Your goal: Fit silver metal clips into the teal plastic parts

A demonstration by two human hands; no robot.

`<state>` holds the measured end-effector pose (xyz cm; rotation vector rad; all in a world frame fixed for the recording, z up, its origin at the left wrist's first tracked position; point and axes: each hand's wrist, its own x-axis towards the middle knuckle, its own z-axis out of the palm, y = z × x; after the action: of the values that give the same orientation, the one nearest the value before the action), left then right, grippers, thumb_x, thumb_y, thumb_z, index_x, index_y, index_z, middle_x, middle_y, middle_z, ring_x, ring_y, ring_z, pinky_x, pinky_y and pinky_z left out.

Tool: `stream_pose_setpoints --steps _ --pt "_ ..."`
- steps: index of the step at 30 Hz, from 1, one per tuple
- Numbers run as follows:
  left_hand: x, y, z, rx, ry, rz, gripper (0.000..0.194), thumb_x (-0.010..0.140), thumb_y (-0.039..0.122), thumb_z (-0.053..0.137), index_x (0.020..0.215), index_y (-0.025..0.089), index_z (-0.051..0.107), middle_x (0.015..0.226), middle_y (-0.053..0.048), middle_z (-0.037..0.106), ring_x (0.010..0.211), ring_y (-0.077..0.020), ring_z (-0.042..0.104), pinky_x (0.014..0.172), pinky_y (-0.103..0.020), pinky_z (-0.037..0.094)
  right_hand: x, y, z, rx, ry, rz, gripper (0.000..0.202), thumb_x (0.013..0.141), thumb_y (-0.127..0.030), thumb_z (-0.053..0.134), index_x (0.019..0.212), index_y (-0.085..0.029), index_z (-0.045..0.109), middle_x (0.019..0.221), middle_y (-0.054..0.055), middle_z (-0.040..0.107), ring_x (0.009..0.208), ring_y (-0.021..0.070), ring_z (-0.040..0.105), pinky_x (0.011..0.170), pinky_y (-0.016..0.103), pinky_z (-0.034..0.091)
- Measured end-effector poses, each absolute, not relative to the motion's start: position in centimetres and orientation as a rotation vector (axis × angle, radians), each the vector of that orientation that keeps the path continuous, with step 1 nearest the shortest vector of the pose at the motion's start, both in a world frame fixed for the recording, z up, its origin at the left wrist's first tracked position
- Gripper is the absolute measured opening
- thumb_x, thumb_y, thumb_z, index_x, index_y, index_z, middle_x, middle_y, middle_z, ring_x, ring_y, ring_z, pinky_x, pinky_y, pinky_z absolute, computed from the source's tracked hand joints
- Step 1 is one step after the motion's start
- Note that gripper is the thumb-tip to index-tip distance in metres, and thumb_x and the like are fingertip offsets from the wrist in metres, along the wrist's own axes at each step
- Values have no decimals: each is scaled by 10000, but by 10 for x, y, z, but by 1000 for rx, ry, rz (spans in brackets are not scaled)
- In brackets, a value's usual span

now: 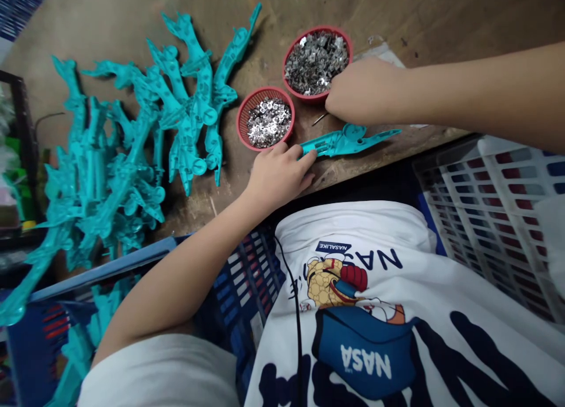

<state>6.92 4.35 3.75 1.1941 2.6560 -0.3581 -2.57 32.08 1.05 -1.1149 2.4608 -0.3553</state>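
Observation:
My left hand (281, 174) rests at the table's front edge, its fingers on the left end of a long teal plastic part (348, 141) that lies flat. Above that part, my right hand (359, 92) is at the lower right rim of a red basket (349, 42) heaped with small metal pieces. A thin dark rod (319, 119) sticks out below my right hand, whose fingertips are hidden. Just beyond my left hand stands a smaller red basket (241, 126) with shiny metal pieces.
Teal parts (101, 177) are piled on the table (371, 6) at the left. Below the front edge are a blue crate (233, 283) and, at the right, a white crate (489, 201). A pale flat piece (392, 56) lies behind my right wrist.

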Motion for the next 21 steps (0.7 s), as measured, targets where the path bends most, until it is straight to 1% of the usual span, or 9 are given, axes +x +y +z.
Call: stream_pose_setpoints --steps 3,5,7,9,11,13,16,19,21 --pt "67 38 41 1157 2652 -386 434 1198 299 738 1610 226 857 1466 -208 903 1299 -450 838 980 -538 701 -21 321 21 -1084 2450 -362 421 1180 -265 757 1540 -144 938 1395 199 958 1523 407 835 1256 528 624" --pt "64 35 43 1132 2651 -393 410 1188 305 755 1573 231 876 1511 -199 897 1313 -446 851 964 -523 701 -18 320 30 -1040 2506 -280 405 1158 -202 749 1503 -117 944 1384 227 954 1510 418 845 1244 535 643" --pt "62 33 44 1111 2660 -379 389 1189 312 759 1547 231 889 1573 -192 884 1332 -447 865 954 -518 703 -14 316 37 -956 2579 -83 399 1149 -94 667 1427 -39 947 1380 310 930 1484 483 859 1196 597 674" --pt "61 32 43 1109 2672 -363 377 1204 299 741 1540 229 896 1655 -185 863 1340 -444 883 948 -523 711 -11 311 41 -889 2603 125 430 1145 -14 566 1351 33 941 1350 391 899 1429 567 872 1099 661 700" --pt "60 31 42 1119 2679 -356 377 1219 272 726 1553 224 895 1761 -174 825 1351 -445 896 946 -535 723 -10 307 42 -870 2593 237 457 1152 18 516 1337 65 931 1301 410 890 1372 591 884 1027 659 706" --pt "60 31 40 1127 2685 -346 360 1224 250 734 1541 217 900 1832 -165 792 1370 -446 902 939 -538 733 -10 305 43 -868 2583 260 424 1171 -8 565 1368 49 936 1281 386 901 1320 564 902 1001 609 699" --pt "58 30 35 1116 2696 -316 274 1240 255 737 1430 206 928 1776 -166 835 1376 -445 907 921 -527 734 -9 303 48 -877 2583 244 346 1193 -142 726 1412 -52 978 1292 329 925 1238 527 921 955 536 658" --pt "56 29 31 1098 2703 -309 256 1256 253 701 1369 186 920 1725 -179 857 1327 -442 919 904 -514 732 -4 300 57 -969 2631 111 335 1208 -268 772 1411 -146 1009 1189 244 949 1122 460 901 872 474 549" --pt "55 30 29 1085 2723 -301 286 1246 220 678 1432 171 890 1738 -202 839 1276 -427 925 904 -504 730 2 298 61 -1021 2622 2 329 1202 -247 761 1386 -158 1018 1109 203 950 1003 398 857 816 445 457"
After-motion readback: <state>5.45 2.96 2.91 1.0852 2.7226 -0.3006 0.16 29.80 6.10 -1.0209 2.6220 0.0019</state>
